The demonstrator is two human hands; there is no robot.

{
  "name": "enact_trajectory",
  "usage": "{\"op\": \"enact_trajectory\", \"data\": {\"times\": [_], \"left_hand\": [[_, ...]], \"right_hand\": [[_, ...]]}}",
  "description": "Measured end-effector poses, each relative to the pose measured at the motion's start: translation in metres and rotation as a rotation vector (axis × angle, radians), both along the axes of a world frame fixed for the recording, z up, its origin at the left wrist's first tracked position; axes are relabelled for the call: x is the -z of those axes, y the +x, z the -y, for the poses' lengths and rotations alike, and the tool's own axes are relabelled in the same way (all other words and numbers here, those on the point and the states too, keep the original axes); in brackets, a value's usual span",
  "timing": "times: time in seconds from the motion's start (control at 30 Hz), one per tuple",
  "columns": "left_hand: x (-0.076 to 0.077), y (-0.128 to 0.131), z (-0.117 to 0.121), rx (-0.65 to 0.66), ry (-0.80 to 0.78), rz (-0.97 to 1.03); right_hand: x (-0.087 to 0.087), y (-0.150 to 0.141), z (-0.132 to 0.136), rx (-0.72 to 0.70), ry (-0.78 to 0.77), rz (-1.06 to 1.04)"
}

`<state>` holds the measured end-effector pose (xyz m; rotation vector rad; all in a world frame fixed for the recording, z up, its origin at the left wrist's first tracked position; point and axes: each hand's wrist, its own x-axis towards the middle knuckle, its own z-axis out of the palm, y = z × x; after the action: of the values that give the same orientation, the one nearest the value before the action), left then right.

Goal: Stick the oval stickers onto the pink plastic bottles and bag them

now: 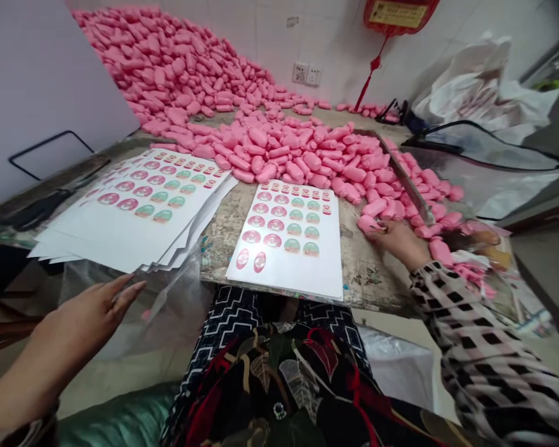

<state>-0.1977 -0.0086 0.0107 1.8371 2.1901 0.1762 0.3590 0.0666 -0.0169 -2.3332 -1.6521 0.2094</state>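
Observation:
My left hand is just below the near corner of a stack of white sticker sheets, its fingers stretched out and holding nothing I can see. At the right, my right hand has its fingertips closed on the end of a small pink bottle-shaped piece; part of the grip is hidden. Between the hands, a single sticker sheet lies on the worn table. It carries rows of pink and green labels, with two oval ones at the lower left.
A large heap of pink pieces rises against the wall and spreads across the table. A thin wooden strip runs through it at the right. Clear plastic bags stand beyond. At the left are a pale panel and a dark tool.

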Motion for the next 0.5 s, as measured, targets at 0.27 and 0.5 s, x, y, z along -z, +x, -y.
{"op": "enact_trajectory", "data": {"times": [0.27, 0.5], "left_hand": [[-0.037, 0.132, -0.003, 0.238, 0.088, 0.845], [-0.018, 0.201, -0.002, 0.501, -1.094, 1.449]], "right_hand": [[-0.035, -0.080, 0.050, -0.361, 0.099, -0.555], [-0.092, -0.166, 0.105, -1.037, -0.205, -0.459]]}}
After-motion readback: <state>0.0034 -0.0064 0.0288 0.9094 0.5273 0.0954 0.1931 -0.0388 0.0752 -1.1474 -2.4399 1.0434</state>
